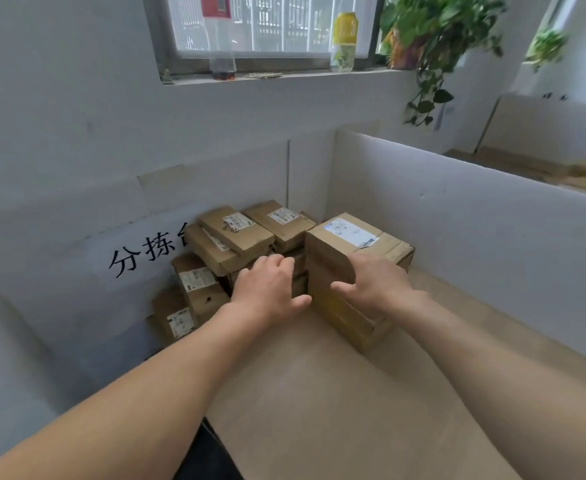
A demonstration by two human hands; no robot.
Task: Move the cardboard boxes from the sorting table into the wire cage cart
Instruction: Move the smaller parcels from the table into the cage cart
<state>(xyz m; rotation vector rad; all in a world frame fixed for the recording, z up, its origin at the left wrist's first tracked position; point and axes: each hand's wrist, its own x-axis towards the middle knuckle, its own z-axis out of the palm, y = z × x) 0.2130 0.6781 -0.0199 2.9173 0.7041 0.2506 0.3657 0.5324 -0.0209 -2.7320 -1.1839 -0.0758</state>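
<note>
Large box (350,237) stands on the bench (319,393) against the right partition (475,216), with the smaller boxes (236,233) piled in the corner beside it. Your right hand (374,285) is spread wide at its near top edge. Your left hand (270,285) is loosely curled at its left side, holding nothing. Judged stiff and taped, possibly weighty: take hold on opposite side faces, low.

Left hand (271,286) and right hand (377,285) hover beside the cardboard boxes (236,233).
</note>
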